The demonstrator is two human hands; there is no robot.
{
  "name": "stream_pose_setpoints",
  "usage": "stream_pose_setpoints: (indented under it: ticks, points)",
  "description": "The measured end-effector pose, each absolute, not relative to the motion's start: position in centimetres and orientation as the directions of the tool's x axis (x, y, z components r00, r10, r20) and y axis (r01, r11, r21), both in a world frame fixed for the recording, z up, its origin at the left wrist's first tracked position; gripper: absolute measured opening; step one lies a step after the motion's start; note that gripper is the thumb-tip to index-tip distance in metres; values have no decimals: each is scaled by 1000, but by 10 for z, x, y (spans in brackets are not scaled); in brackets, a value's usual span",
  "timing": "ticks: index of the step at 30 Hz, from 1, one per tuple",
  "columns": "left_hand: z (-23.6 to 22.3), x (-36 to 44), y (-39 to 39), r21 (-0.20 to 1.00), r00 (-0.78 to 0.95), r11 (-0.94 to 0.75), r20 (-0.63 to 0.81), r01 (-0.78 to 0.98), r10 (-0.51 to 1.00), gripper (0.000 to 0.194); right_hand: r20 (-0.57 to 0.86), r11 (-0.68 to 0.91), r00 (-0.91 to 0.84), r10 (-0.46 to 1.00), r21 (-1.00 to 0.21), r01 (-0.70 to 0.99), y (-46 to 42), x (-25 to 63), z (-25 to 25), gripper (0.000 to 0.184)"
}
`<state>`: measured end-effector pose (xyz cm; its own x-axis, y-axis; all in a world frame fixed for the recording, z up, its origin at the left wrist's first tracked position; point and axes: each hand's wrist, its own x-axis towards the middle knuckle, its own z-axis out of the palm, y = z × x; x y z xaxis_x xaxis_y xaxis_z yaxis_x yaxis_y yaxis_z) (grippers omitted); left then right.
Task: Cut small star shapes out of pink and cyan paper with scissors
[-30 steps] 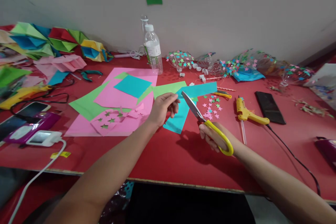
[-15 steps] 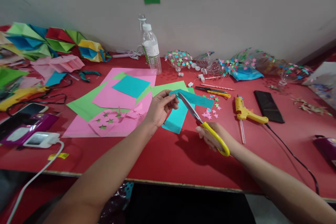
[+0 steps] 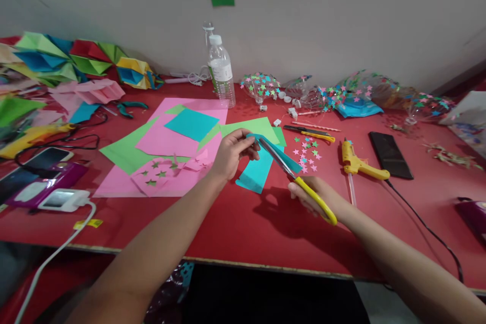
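Between the fingertips of my left hand (image 3: 233, 154), a strip of blue paper (image 3: 290, 159) is pinched at one end; its other end slants down to the right. My right hand (image 3: 317, 197) grips yellow-handled scissors (image 3: 283, 162), their blades pointing up and left, right beside the strip and close to my left fingers. The blades look nearly closed; whether paper lies between them I cannot tell. Below the strip a larger blue paper piece (image 3: 256, 172) lies on the red table (image 3: 235, 233). Small paper stars (image 3: 309, 154) are scattered to the right of it.
Pink sheets (image 3: 190, 179) and a green sheet (image 3: 125, 149) lie at left. A yellow glue gun (image 3: 355, 162) and a black phone (image 3: 391, 154) lie at right, a utility knife (image 3: 311, 133) behind. A plastic bottle (image 3: 222, 73) stands near the wall, by star-covered clear pieces (image 3: 260, 85).
The strip's free end has swung down and turned more edge-on along the blades. Both hands stay almost in place, and the whole view has shifted slightly.
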<state>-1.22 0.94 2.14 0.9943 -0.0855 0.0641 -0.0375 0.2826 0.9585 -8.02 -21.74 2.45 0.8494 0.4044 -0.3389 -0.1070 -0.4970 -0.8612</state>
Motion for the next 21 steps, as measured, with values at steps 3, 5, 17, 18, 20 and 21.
stream_pose_setpoints:
  ticks: [3, 5, 17, 18, 20, 21]
  points:
    - [21, -12, 11, 969, 990, 241, 85, -55, -113, 21, -350, -510, 844, 408, -854, -108, -218, -80, 25, 54]
    - [21, -11, 12, 972, 988, 225, 95, -66, -121, 21, -362, -501, 837, 410, -857, -125, -218, -79, 24, 53]
    - [24, -18, 6, 975, 990, 219, 61, -32, -130, 27, -407, -441, 847, 343, -866, -237, -207, -82, 22, 55]
    - [24, -19, 5, 977, 989, 210, 56, -25, -140, 28, -403, -438, 845, 353, -869, -231, -207, -82, 22, 55]
    - [23, -20, 4, 978, 989, 207, 64, -36, -132, 27, -409, -440, 838, 362, -867, -233, -208, -83, 23, 55]
    - [23, -20, 4, 977, 990, 209, 74, -48, -118, 25, -417, -444, 833, 364, -864, -238, -208, -83, 23, 55]
